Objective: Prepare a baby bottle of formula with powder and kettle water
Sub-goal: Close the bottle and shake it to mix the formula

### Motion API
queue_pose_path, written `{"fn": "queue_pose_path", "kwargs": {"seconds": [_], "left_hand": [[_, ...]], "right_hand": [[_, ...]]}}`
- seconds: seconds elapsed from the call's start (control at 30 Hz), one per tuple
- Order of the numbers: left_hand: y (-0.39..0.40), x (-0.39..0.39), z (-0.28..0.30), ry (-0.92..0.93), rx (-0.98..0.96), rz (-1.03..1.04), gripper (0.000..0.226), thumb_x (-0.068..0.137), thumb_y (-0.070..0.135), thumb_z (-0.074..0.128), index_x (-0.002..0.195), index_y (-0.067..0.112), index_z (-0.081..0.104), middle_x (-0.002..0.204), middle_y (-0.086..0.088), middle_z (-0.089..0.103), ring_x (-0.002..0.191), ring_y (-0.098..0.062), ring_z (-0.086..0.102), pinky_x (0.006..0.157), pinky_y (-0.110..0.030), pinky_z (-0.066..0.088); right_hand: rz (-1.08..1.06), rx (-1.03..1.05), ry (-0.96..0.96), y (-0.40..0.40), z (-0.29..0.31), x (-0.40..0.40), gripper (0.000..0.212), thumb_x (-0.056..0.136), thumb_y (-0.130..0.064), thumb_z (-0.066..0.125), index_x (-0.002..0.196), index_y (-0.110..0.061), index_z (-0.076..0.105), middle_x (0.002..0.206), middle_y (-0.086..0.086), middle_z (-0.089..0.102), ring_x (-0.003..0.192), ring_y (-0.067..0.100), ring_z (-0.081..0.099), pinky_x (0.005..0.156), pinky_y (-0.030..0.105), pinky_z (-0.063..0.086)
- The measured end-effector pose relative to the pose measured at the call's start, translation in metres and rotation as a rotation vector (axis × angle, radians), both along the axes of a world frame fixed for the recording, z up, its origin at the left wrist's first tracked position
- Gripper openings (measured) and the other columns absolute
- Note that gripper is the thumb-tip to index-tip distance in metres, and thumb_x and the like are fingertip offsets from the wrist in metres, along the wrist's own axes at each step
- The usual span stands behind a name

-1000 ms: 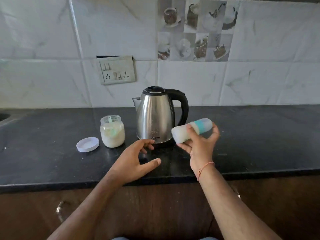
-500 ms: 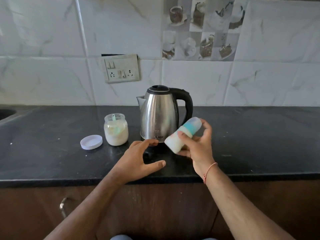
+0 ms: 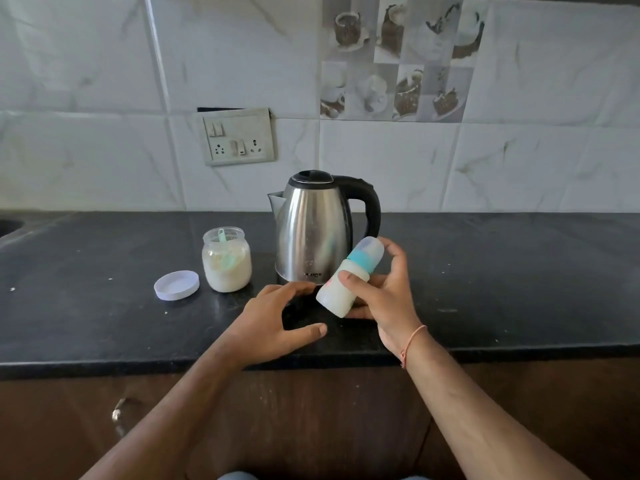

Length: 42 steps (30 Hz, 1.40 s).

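At far left we note the edge of a sink [image 3: 8, 226] cut into the black countertop [image 3: 86, 306]. Next, a white jar lid [image 3: 176, 285] lies flat on the counter, just beside an open glass jar of powder [image 3: 227, 259]; a pale green scoop [image 3: 224, 249] stands in the powder. On the tiled wall above, we record a switch and socket plate [image 3: 238, 136].

Our left hand [image 3: 273, 322] sits over the counter's front part, fingers spread and gently arched, thumb out to the right, gripping nothing. We cannot tell whether the fingertips touch the counter.

The steel kettle [image 3: 313, 230] stands upright behind it, spout to the left, black handle to the right, lid closed.

Our right hand [image 3: 384, 294] holds the baby bottle [image 3: 349, 277] in front of the kettle's lower right side, above the counter. The bottle is tilted, base down-left, capped teal-collared top up-right. Thumb wraps across the body, fingers behind; the index finger reaches the cap. The contents look milky white. A thin orange thread [image 3: 412, 344] circles the right wrist.
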<state>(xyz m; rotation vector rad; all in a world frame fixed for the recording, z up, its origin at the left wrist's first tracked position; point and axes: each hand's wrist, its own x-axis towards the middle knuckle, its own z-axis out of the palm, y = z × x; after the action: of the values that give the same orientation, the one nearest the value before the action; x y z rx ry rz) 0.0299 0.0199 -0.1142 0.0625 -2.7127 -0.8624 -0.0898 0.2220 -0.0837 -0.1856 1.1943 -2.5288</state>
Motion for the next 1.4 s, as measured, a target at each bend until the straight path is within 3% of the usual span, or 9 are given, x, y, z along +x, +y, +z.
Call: {"fn": "queue_pose_path", "kwargs": {"seconds": [0.37,0.5,0.63,0.73,0.9,1.0,1.13,1.27,1.4], "left_hand": [[0.001,0.001,0.002,-0.023,0.001,-0.018,0.089,0.077,0.088,0.064,0.156,0.049,0.046,0.143,0.037,0.052,0.145,0.005,0.040,0.125,-0.039,0.040],[0.000,0.000,0.000,-0.022,-0.037,-0.014,0.087,0.078,0.089,0.064,0.155,0.053,0.044,0.146,0.029,0.056,0.144,0.001,0.042,0.122,-0.043,0.043],[0.000,0.001,-0.001,-0.001,0.017,-0.008,0.089,0.077,0.089,0.065,0.154,0.051,0.047,0.147,0.031,0.056,0.143,0.005,0.043,0.123,-0.039,0.043],[0.001,0.001,-0.001,-0.019,-0.015,-0.005,0.085,0.078,0.087,0.067,0.153,0.054,0.045,0.145,0.028,0.056,0.143,0.001,0.043,0.121,-0.041,0.045],[0.001,0.002,0.002,-0.012,0.019,-0.004,0.089,0.077,0.087,0.065,0.155,0.049,0.047,0.146,0.032,0.055,0.143,0.005,0.042,0.123,-0.037,0.042],[0.003,0.002,0.002,-0.022,-0.018,-0.009,0.085,0.079,0.085,0.066,0.154,0.050,0.047,0.144,0.030,0.057,0.143,0.002,0.043,0.122,-0.040,0.044],[0.002,0.003,0.003,-0.020,0.016,-0.004,0.090,0.077,0.086,0.065,0.156,0.047,0.047,0.145,0.032,0.055,0.144,0.004,0.042,0.123,-0.038,0.042],[0.004,0.003,0.003,-0.026,-0.033,-0.003,0.086,0.078,0.087,0.065,0.154,0.051,0.046,0.144,0.031,0.055,0.144,0.001,0.042,0.122,-0.042,0.043],[0.003,0.003,0.003,-0.031,0.012,-0.009,0.091,0.076,0.087,0.065,0.156,0.047,0.046,0.147,0.031,0.054,0.144,0.003,0.041,0.123,-0.039,0.042]], "right_hand": [[-0.314,-0.145,0.008,0.000,-0.005,-0.007,0.082,0.093,-0.008,0.083,0.149,-0.043,0.035,0.142,0.010,0.056,0.113,0.036,0.073,0.072,0.054,0.068],[-0.024,0.006,0.042,-0.006,-0.004,0.000,0.081,0.088,-0.012,0.088,0.146,-0.046,0.042,0.134,0.010,0.063,0.113,0.034,0.075,0.071,0.052,0.068],[-0.331,-0.191,-0.020,-0.002,-0.007,-0.011,0.081,0.093,-0.009,0.083,0.148,-0.042,0.035,0.143,0.011,0.054,0.116,0.038,0.072,0.072,0.053,0.068],[-0.007,-0.056,0.034,-0.005,-0.006,-0.002,0.079,0.090,-0.010,0.086,0.146,-0.043,0.041,0.134,0.010,0.064,0.114,0.034,0.075,0.072,0.053,0.068],[-0.318,-0.169,-0.026,-0.001,-0.005,-0.009,0.081,0.093,-0.008,0.083,0.150,-0.039,0.035,0.140,0.009,0.057,0.115,0.039,0.072,0.069,0.052,0.067],[-0.028,0.004,0.068,-0.002,-0.008,-0.002,0.079,0.089,-0.009,0.087,0.145,-0.043,0.043,0.131,0.010,0.065,0.113,0.036,0.075,0.069,0.053,0.067],[-0.319,-0.135,0.015,0.003,-0.009,-0.011,0.082,0.090,-0.011,0.086,0.148,-0.043,0.037,0.141,0.009,0.056,0.120,0.041,0.071,0.074,0.056,0.067],[-0.023,0.033,0.064,-0.001,-0.006,-0.001,0.080,0.088,-0.011,0.088,0.144,-0.045,0.042,0.133,0.010,0.065,0.114,0.034,0.075,0.073,0.055,0.068],[-0.341,-0.135,0.009,0.005,-0.007,-0.009,0.078,0.092,-0.010,0.085,0.147,-0.041,0.038,0.140,0.009,0.056,0.115,0.037,0.072,0.070,0.051,0.067]]}}
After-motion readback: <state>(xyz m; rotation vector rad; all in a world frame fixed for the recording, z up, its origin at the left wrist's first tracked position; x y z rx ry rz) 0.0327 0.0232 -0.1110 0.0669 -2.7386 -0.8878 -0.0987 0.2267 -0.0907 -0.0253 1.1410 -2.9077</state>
